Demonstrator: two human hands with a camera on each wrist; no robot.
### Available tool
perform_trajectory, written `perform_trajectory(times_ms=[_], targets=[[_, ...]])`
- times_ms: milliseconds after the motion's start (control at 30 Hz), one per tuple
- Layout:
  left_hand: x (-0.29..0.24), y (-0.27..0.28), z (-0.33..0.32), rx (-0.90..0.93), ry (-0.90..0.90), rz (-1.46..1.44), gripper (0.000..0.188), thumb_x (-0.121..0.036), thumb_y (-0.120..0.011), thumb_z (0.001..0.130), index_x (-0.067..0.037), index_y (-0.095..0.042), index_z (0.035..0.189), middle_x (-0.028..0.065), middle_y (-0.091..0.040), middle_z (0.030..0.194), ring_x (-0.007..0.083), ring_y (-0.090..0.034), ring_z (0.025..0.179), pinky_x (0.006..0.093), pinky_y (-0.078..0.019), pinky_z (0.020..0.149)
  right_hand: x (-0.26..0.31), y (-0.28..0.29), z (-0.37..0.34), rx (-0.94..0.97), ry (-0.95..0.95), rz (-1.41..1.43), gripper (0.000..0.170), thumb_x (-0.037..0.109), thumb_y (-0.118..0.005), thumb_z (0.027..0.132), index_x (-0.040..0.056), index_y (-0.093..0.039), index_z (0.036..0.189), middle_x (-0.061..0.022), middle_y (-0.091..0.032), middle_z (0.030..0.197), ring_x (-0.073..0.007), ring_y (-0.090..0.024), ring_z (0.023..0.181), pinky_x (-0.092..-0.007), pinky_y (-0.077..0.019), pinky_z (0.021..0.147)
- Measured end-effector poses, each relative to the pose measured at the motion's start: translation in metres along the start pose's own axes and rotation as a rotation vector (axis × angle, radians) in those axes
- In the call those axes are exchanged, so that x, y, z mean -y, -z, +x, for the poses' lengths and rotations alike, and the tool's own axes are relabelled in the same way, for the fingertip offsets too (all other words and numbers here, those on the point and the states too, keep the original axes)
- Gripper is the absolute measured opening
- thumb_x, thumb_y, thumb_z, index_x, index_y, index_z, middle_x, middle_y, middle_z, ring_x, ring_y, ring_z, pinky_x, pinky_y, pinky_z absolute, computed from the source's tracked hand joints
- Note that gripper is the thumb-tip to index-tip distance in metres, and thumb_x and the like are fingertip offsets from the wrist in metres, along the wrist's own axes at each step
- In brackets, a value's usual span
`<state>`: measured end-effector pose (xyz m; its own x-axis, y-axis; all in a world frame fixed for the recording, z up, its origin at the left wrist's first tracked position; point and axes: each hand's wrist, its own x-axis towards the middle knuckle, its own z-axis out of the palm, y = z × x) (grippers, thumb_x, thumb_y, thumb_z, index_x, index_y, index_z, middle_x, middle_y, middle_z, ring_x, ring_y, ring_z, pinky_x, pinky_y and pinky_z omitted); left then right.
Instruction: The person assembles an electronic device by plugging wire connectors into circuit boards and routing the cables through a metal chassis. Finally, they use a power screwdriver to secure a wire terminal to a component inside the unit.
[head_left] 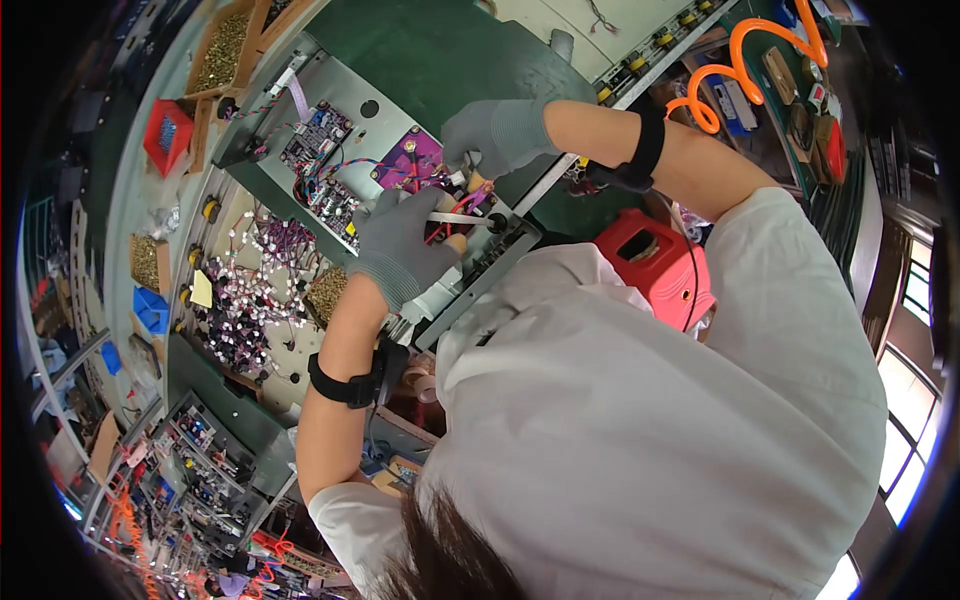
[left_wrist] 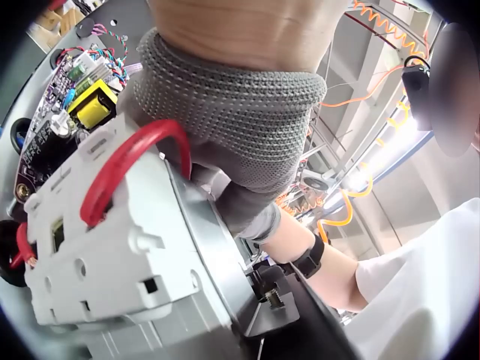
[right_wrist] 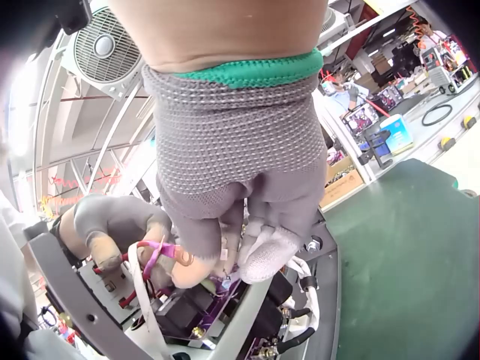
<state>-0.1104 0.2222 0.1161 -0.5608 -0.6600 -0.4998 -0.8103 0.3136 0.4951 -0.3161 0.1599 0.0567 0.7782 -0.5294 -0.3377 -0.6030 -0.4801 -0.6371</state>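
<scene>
Inside an open metal chassis (head_left: 370,108), two gloved hands with bare fingertips work close together near one end. My left hand (head_left: 405,245) reaches over a white plastic block (left_wrist: 112,232) with thick red wires (left_wrist: 135,157); its fingers bend around the wires, and I cannot tell whether they grip them. Close above a purple circuit board (head_left: 410,158), my right hand (head_left: 500,140) has its fingers curled down, pinching a small wired part. A pink lead (right_wrist: 156,259) and a white strap (right_wrist: 142,300) loop beside those fingers. The fingertips partly hide what lies between them.
Bundled wire connectors (head_left: 265,290) lie along the bench's left side, with a red bin (head_left: 168,137) of small screws beyond. A pink-red plastic container (head_left: 655,265) stands by the body. An orange coiled hose (head_left: 740,70) hangs at upper right. Green matting (right_wrist: 405,247) lies beside the chassis.
</scene>
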Motion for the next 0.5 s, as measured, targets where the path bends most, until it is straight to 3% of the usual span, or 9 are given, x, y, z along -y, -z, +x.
perform_trajectory(times_ms=[67, 133, 333, 433, 500], targets=[[-0.006, -0.005, -0.004, -0.037, 0.0, 0.053, 0.047, -0.031, -0.069, 0.071, -0.016, -0.055, 0.113, 0.0082, -0.061, 0.097, 0.0287, -0.05, 0.103, 0.0576, -0.025, 0.097, 0.002, -0.001, -0.002, 0.029, 0.007, -0.015, 0.032, 0.009, -0.067, 0.067, 0.0052, -0.065, 0.098, -0.0107, -0.059, 0.097, -0.0281, -0.059, 0.093, -0.0371, -0.0488, 0.075], [-0.007, -0.015, -0.005, -0.245, -0.083, 0.051, 0.048, -0.032, -0.068, 0.071, -0.017, -0.055, 0.114, 0.0091, -0.06, 0.103, 0.0301, -0.049, 0.104, 0.0552, -0.0271, 0.095, 0.009, -0.003, -0.006, -0.034, 0.059, -0.098, 0.031, 0.008, -0.065, 0.067, 0.0052, -0.065, 0.098, -0.0108, -0.059, 0.098, -0.029, -0.058, 0.092, -0.0382, -0.0488, 0.076], [-0.008, -0.012, -0.005, -0.215, -0.106, 0.113, 0.046, -0.028, -0.065, 0.07, -0.018, -0.056, 0.114, 0.0055, -0.058, 0.108, 0.0297, -0.047, 0.108, 0.0532, -0.0274, 0.097, 0.006, -0.011, -0.004, -0.075, -0.102, 0.028, 0.027, 0.009, -0.062, 0.07, 0.0051, -0.065, 0.096, -0.0111, -0.061, 0.09, -0.0294, -0.059, 0.09, -0.0387, -0.0485, 0.076], [-0.014, -0.016, -0.004, -0.221, -0.077, 0.205, 0.042, -0.02, -0.065, 0.067, -0.019, -0.059, 0.109, 0.0026, -0.058, 0.108, 0.028, -0.046, 0.108, 0.0541, -0.0267, 0.096, 0.009, -0.013, -0.004, -0.136, -0.059, -0.042, 0.028, 0.009, -0.062, 0.07, 0.0059, -0.065, 0.098, -0.0111, -0.062, 0.089, -0.0293, -0.06, 0.088, -0.0381, -0.0489, 0.075], [-0.019, -0.015, -0.004, -0.21, -0.125, 0.221, 0.04, -0.015, -0.064, 0.066, -0.02, -0.06, 0.106, 0.0018, -0.057, 0.106, 0.0271, -0.046, 0.108, 0.0546, -0.0269, 0.095, 0.007, -0.005, -0.003, -0.08, -0.048, -0.015, 0.027, 0.01, -0.062, 0.07, 0.0059, -0.066, 0.097, -0.0115, -0.062, 0.09, -0.0293, -0.06, 0.087, -0.0379, -0.049, 0.075]])
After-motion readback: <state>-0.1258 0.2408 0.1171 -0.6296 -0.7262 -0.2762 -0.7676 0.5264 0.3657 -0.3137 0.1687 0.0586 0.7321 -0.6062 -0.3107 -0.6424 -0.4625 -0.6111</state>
